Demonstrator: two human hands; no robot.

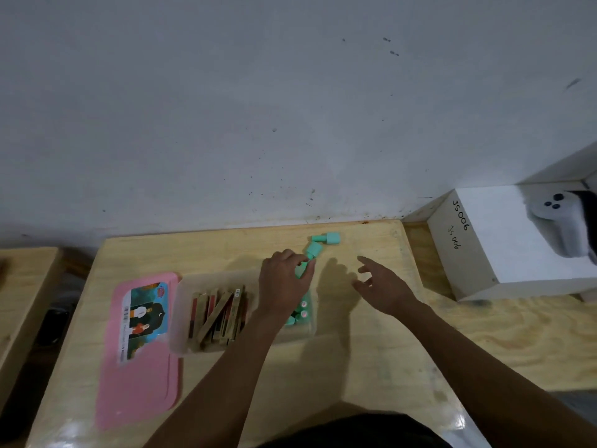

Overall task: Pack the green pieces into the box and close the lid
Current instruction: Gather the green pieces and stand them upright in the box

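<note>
The left hand (284, 279) pinches what looks like a green piece (301, 270) at the box's (181, 318) far edge. The right hand (384, 286) hovers with fingers spread, holding nothing. Two loose pieces (316, 248) lie on the worktop (371, 350) just beyond the left hand, which is the nearer.

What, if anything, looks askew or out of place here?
The wooden sticks in the box lie jumbled at crossed angles, not stacked. Two green pieces lie loose on the table beyond it; the pink lid lies beside it. Nothing looks spilled or damaged.
</note>
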